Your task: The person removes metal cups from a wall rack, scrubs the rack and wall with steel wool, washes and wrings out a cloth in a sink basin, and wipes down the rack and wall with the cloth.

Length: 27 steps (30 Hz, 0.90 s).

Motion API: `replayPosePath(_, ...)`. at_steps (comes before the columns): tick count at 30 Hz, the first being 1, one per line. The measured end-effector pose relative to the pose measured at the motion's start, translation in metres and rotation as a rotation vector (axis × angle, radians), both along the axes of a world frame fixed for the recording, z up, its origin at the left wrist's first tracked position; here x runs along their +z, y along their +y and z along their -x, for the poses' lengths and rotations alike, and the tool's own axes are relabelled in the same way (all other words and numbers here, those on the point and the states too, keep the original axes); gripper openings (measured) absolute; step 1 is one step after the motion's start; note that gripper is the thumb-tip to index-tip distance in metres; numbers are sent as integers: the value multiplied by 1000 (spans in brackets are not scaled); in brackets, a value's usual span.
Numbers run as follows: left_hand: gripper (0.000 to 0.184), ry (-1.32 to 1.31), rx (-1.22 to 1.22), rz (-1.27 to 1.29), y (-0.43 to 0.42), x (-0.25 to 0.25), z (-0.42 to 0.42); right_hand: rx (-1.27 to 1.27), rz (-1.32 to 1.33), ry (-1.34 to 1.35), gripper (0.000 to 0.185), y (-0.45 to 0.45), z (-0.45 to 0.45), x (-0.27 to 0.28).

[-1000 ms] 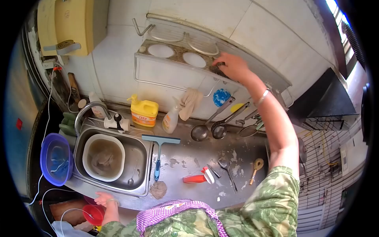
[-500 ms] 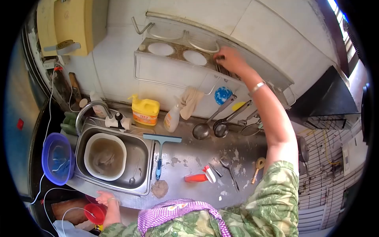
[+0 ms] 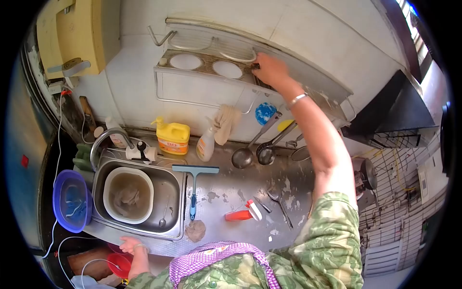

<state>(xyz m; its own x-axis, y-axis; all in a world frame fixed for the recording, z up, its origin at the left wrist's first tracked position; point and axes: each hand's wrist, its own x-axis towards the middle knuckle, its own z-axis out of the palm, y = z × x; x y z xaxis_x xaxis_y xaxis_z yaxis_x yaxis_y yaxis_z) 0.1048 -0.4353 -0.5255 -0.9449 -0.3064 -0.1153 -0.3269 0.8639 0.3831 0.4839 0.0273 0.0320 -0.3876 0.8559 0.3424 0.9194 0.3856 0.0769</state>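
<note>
My right hand point(image 3: 270, 70) is raised to the metal wall rack point(image 3: 168, 61), its fingers closed at the slots right of the two round holes. Something dark, too small to name, shows at the fingertips. Below that arm, several ladles point(image 3: 243, 157) hang from the rack's lower side, beside a blue-and-white round scrubber point(image 3: 265, 113). Low on the left, my left hand point(image 3: 130, 244) hangs at the counter's front edge with its fingers apart and nothing in them. It is nearest to the sink point(image 3: 168, 231) and a red bucket point(image 3: 120, 264).
In the sink stands a white basin point(image 3: 149, 202) of murky water with a cloth inside. On the counter lie a blue squeegee point(image 3: 195, 183), a crumpled rag point(image 3: 195, 231), a red spray bottle point(image 3: 238, 215) and metal utensils point(image 3: 281, 207). A purple basin point(image 3: 60, 202) sits left.
The view has shifted slightly. My right hand stays at the rack's slots, its fingers turned a little. A round-headed wooden tool on the right is now hidden behind my right arm.
</note>
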Motion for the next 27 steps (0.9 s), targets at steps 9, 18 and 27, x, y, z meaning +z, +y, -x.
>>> replayPosePath(9, 57, 29, -51, 67, -11, -39, 9, 14, 31, -55, 23, -9, -2, 7)
replayPosePath(18, 55, 83, 61, 19, 1, -17, 4, -99, -118, 12, 29, 20, -5, -12)
replayPosePath(27, 56, 31, 99, -31, 6, 4, 0, -111, -533, 354, 22, -1, -88, 68)
